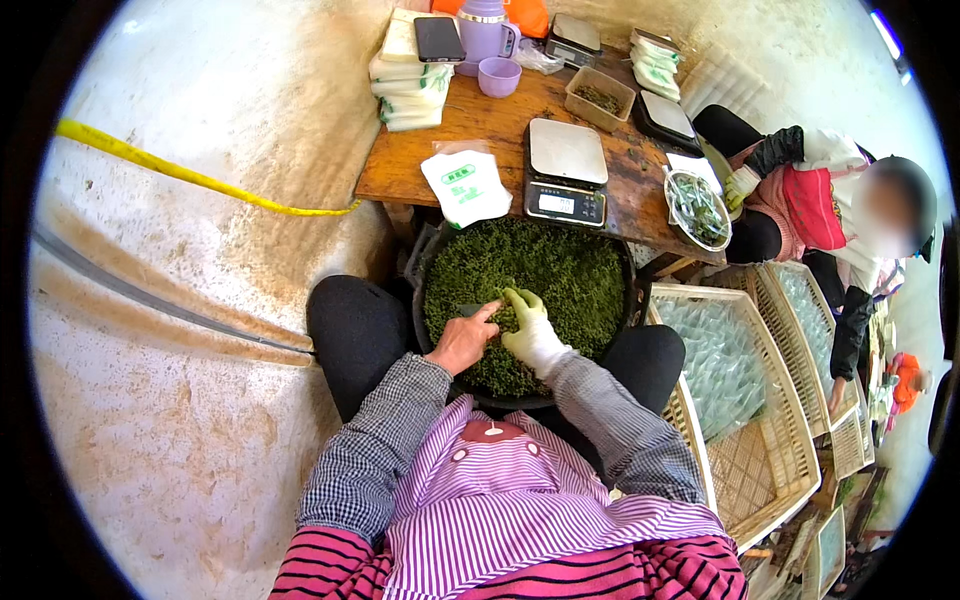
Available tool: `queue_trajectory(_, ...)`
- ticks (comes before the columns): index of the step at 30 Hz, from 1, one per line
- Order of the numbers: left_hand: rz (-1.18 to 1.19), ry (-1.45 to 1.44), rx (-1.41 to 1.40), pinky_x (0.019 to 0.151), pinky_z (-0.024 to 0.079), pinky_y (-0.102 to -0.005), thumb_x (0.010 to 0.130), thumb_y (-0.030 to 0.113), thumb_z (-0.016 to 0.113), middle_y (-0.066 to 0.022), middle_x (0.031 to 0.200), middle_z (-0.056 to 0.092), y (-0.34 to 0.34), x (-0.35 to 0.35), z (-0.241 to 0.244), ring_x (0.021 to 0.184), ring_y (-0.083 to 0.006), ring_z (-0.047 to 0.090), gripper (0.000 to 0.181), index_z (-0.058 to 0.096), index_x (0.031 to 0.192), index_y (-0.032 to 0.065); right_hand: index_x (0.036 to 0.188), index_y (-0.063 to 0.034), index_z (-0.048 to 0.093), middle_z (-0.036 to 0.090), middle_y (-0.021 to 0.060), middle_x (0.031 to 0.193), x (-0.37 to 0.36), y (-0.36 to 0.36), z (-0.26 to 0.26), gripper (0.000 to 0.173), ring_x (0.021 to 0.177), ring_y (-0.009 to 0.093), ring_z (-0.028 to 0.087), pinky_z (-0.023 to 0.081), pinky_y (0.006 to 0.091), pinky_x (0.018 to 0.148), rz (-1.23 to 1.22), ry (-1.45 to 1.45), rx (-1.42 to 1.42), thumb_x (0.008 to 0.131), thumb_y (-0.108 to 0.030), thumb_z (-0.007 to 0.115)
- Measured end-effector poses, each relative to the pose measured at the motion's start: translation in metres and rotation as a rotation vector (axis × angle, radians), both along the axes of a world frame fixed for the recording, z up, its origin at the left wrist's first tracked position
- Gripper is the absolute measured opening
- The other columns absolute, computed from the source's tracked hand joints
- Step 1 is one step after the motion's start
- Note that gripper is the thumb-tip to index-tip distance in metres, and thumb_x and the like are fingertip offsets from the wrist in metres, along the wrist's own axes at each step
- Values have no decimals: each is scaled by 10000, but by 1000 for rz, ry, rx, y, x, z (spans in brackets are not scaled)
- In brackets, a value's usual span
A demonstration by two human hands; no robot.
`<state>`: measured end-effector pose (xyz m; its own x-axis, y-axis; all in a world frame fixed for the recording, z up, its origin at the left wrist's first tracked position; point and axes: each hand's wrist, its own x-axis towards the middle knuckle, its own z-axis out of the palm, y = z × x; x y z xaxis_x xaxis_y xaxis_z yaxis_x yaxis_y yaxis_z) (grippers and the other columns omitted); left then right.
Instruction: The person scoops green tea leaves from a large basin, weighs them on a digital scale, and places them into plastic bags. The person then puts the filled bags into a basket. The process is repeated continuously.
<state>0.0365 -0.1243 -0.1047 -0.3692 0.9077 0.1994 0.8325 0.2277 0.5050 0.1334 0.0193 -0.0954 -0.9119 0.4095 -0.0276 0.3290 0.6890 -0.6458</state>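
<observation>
A round black tub [628,300] sits between my knees, filled with small green plant pieces [555,259]. Over its middle, my bare left hand [466,337] has its index finger stretched toward my right. A small dark flat thing [471,308] shows just beyond the left fingers; whether they hold it is unclear. My right hand [532,334], in a pale glove with greenish fingertips, is close beside the left, its fingers bent over the greens. What lies between the two hands is too small to make out.
On the wooden table [480,176] ahead are a digital scale [566,172], printed plastic bags [466,187], a lilac cup [499,76] and a plastic box [598,99]. Woven trays [739,480] with filled bags stand at my right. A co-worker [814,195] sits beyond, near a basket [697,208].
</observation>
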Motion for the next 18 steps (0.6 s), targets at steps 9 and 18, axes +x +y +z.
queue_trajectory(9,-121,37,16,585,543,-365,709,57,648,-82,1300,529,-2,4,0,705,-252,663,92,641,795,85,1138,-61,640,675,95,1049,-7,19,-16,303,930,189,637,487,291,827,-135,-210,-446,836,-83,619)
queue_trajectory(18,-111,71,133,553,525,-360,699,41,637,-71,1209,561,-3,-2,5,676,-252,640,98,585,777,69,1192,-83,623,661,44,1068,-6,43,11,373,1015,183,586,447,315,865,-79,-241,-846,863,-256,601)
